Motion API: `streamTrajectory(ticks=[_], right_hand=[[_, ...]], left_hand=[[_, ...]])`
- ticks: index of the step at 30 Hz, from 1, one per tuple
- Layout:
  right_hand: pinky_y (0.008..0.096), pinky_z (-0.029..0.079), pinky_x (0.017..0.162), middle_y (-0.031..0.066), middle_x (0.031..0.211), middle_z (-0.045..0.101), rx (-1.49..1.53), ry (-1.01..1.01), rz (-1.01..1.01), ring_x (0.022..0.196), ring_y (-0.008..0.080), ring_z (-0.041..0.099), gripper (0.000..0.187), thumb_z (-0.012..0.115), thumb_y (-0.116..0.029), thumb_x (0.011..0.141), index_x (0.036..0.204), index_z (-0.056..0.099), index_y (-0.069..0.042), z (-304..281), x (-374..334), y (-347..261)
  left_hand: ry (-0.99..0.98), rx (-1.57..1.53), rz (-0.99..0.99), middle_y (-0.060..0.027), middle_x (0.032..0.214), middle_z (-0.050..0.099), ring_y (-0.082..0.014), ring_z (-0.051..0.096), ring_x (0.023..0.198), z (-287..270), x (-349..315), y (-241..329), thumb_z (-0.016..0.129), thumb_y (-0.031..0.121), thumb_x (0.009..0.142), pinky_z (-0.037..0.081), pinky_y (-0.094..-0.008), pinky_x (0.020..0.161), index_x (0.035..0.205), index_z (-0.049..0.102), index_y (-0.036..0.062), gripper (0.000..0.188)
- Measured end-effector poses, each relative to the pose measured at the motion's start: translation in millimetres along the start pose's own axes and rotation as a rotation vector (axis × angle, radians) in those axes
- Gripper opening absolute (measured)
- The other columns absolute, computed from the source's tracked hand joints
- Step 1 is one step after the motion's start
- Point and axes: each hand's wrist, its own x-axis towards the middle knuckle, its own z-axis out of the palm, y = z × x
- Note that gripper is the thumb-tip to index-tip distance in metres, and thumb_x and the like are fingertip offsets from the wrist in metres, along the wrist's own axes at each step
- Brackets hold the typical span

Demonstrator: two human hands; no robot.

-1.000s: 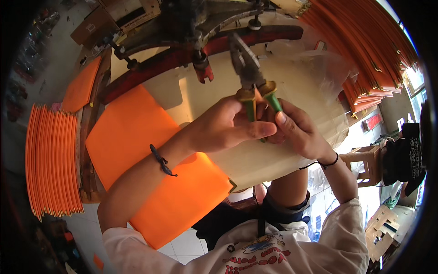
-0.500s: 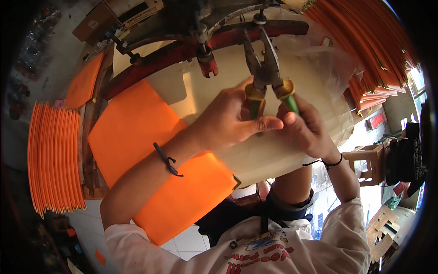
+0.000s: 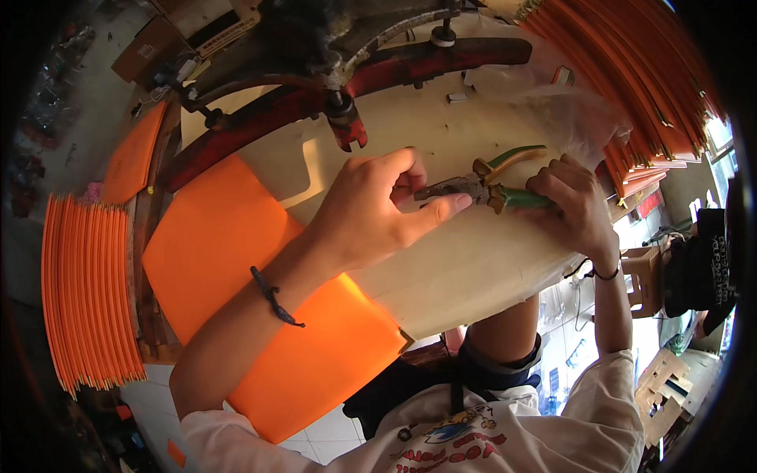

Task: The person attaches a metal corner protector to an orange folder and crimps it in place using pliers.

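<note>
A pair of pliers [image 3: 473, 189] with green and yellow handles is held above the pale tabletop, its metal jaws turned to the left. My right hand [image 3: 574, 197] is closed around the lower handle, while the upper handle sticks out free and spread apart. Around the tip of the jaws is my left hand [image 3: 374, 206], fingers curled and thumb stretched out apart from them, overlapping the jaws' lower edge. I cannot make out anything small between these fingers. Under my left forearm lies a folded orange sheet [image 3: 217, 229] with a small metal corner at its right end.
A dark machine with a curved red bar [image 3: 260, 126] and a notched red post [image 3: 345, 130] stands at the far side. Orange folders [image 3: 87, 292] stand stacked at left, with more orange stacks [image 3: 615, 79] at far right. Clear plastic film [image 3: 544, 102] lies near them; a stool [image 3: 640, 284] stands right.
The pliers have turned from jaws pointing away to jaws pointing left. My left hand has let go of its handle and moved to the jaws; my right hand has moved right, still gripping.
</note>
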Motion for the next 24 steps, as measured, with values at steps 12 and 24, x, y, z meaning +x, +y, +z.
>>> streamTrajectory(ticks=[12, 24], right_hand=[[0.0361, 0.045, 0.069, 0.0066, 0.079, 0.058, 0.150, 0.104, 0.128, 0.078, 0.0256, 0.056, 0.051, 0.087, -0.042, 0.057, 0.082, 0.063, -0.005, 2, -3, 18], [0.0362, 0.040, 0.076, 0.0090, 0.081, 0.056, 0.217, 0.104, 0.157, 0.083, 0.0266, 0.054, 0.054, 0.079, -0.051, 0.068, 0.082, 0.059, -0.002, 0, -10, 24]], left_hand=[[-0.183, 0.525, 0.340, -0.0123, 0.065, 0.059, -0.0311, 0.059, 0.063, -4, 1, -6, 0.073, 0.048, 0.078, 0.046, -0.0384, 0.057, 0.068, 0.057, -0.0005, 0.052], [-0.182, 0.541, 0.390, -0.0126, 0.064, 0.060, -0.0320, 0.060, 0.063, -3, -1, -14, 0.071, 0.032, 0.083, 0.046, -0.0391, 0.061, 0.068, 0.062, -0.0009, 0.037]])
